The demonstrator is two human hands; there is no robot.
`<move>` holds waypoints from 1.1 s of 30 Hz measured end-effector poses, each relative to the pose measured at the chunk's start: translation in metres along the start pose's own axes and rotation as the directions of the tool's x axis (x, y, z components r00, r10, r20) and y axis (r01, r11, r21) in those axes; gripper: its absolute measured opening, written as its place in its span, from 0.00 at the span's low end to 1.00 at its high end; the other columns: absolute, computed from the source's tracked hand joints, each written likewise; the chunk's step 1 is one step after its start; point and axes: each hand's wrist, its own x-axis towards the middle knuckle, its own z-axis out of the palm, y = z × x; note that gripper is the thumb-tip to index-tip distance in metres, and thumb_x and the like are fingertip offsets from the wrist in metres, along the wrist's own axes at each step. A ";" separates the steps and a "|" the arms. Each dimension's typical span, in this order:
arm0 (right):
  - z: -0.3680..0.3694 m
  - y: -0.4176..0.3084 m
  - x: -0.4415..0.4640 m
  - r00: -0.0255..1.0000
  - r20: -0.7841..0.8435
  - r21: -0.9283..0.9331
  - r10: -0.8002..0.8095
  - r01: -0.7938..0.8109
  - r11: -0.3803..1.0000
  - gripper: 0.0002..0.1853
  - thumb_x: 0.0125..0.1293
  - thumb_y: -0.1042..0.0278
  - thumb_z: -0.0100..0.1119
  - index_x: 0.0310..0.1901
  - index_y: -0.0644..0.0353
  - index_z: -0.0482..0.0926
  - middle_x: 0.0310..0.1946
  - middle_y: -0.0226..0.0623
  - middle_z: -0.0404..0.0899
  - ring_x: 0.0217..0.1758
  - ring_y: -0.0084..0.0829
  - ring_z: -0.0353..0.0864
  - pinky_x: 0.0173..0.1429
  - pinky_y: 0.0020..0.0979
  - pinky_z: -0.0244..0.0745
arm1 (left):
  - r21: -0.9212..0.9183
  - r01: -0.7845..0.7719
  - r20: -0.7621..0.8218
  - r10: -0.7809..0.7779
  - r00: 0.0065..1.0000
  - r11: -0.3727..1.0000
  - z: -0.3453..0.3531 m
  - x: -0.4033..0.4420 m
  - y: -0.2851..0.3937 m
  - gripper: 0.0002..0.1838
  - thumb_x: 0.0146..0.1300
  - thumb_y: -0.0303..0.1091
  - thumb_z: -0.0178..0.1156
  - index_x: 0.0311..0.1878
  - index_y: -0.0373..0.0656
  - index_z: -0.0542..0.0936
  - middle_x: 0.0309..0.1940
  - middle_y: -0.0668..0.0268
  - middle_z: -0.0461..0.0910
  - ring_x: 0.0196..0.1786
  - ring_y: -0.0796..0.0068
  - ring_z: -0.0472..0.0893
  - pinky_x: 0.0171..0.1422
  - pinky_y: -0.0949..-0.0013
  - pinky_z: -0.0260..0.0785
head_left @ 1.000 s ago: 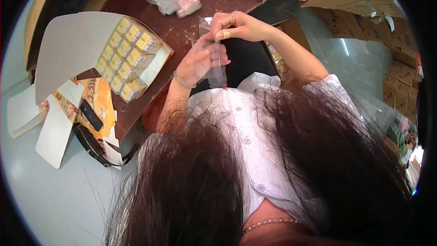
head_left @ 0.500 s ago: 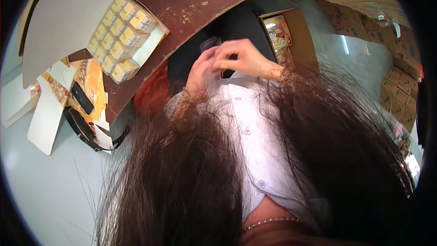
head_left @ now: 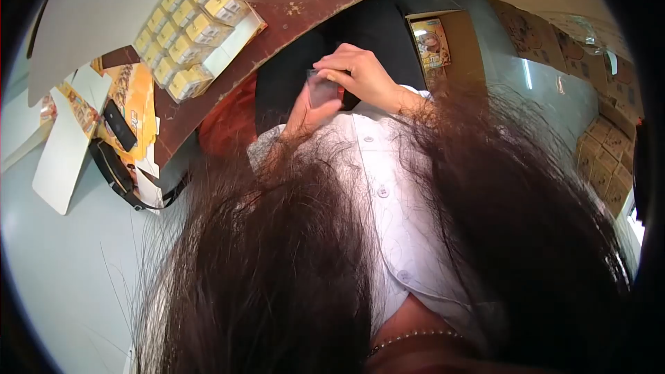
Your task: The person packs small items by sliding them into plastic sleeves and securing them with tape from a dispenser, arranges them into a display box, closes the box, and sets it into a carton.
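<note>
Film, clear, one piece, held between two hands

Item: film (head_left: 323, 90), transparent, greyish where it catches the light; position, above the lap, just in front of the shirt (head_left: 377, 173).
Left hand (head_left: 305, 112): narrow grip, thumb toward the lower end of the film; fingers partly hidden.
Right hand (head_left: 361, 76): fingertips drawn together at the upper end of the film, seemingly pinching it; exact grip cannot be told.

State of work: judged partway. Film in hand, not set down; whether anything is inside it cannot be told. Many packs (head_left: 183, 48), yellow and white, stand in rows in the tray (head_left: 251, 30), apparently finished. Amount left cannot be judged.

Surroundings: table (head_left: 294, 17), dark red, worn edge, bearing the tray. Yellow sheets (head_left: 142, 107), with a black device (head_left: 120, 125) lying on them; strap (head_left: 114, 173), black, just beside. Carton (head_left: 467, 48), right of the hands, holding a printed box (head_left: 431, 41). Brown cartons (head_left: 603, 159), stacked at far right.

Labels and writing: printed box carries a cartoon figure, lettering too small to read. Yellow sheets carry print, illegible. Packs bear small marks on their pale sides, illegible. Brown cartons show dark printed motifs, wording unclear. No brand can be made out.
</note>
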 end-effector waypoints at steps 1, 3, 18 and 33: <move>-0.001 -0.002 -0.001 0.996 -0.015 -0.067 -0.088 0.087 0.994 0.13 0.66 0.68 0.65 0.50 0.60 0.85 0.46 0.36 0.86 0.49 0.37 0.80 0.54 0.36 0.78 | 0.003 0.006 0.008 -0.006 1.000 1.000 -0.001 0.003 0.003 0.37 0.62 0.35 0.70 0.70 0.40 0.63 0.55 0.62 0.75 0.59 0.72 0.76 0.65 0.64 0.70; -0.012 -0.006 0.005 0.982 -0.038 -0.151 -0.184 0.176 0.973 0.13 0.67 0.70 0.63 0.52 0.59 0.85 0.47 0.37 0.86 0.50 0.37 0.80 0.55 0.36 0.78 | -0.010 0.066 -0.054 -0.066 0.996 0.998 -0.005 0.017 0.015 0.35 0.59 0.25 0.69 0.68 0.38 0.64 0.55 0.65 0.75 0.57 0.75 0.77 0.64 0.68 0.71; -0.066 -0.009 0.049 0.986 -0.153 0.565 0.070 0.029 0.825 0.35 0.61 0.64 0.69 0.70 0.57 0.68 0.62 0.46 0.76 0.67 0.45 0.73 0.71 0.43 0.67 | 0.029 -0.361 0.050 0.360 0.932 0.932 0.017 0.110 0.090 0.43 0.65 0.33 0.67 0.77 0.40 0.54 0.65 0.58 0.70 0.66 0.67 0.73 0.69 0.63 0.68; -0.329 0.032 0.284 0.694 -0.628 -0.453 -0.352 0.042 0.890 0.19 0.65 0.62 0.63 0.55 0.60 0.82 0.47 0.46 0.85 0.51 0.41 0.85 0.55 0.39 0.80 | -0.378 -0.105 -0.177 0.039 0.983 0.920 -0.004 0.169 0.117 0.18 0.74 0.52 0.49 0.50 0.48 0.74 0.52 0.63 0.76 0.54 0.59 0.78 0.52 0.55 0.76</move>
